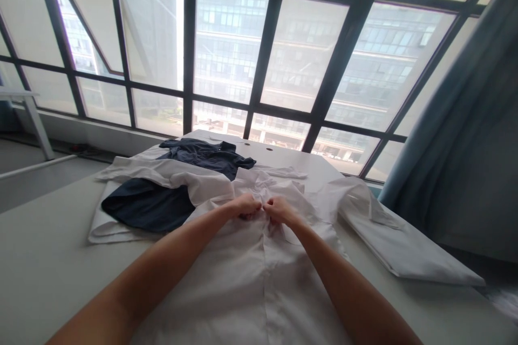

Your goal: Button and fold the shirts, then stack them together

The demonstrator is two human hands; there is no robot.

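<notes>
A white shirt (pixel 226 285) lies spread on the white table, its collar end away from me and its front seam running down the middle. Just below the collar, my left hand (pixel 246 206) is closed on the left side of the shirt front. Close beside it, my right hand (pixel 279 210) pinches the right side. The fingertips of both hands nearly meet at the seam, and the cloth is bunched around them. Whether a button sits between the fingers is too small to tell.
Dark navy garments (pixel 149 205) lie among white cloth on the left. A folded white garment (pixel 413 248) rests at the right. The table (pixel 36 259) reaches toward large windows (pixel 226 38), with a blue-grey curtain (pixel 441 135) at the right.
</notes>
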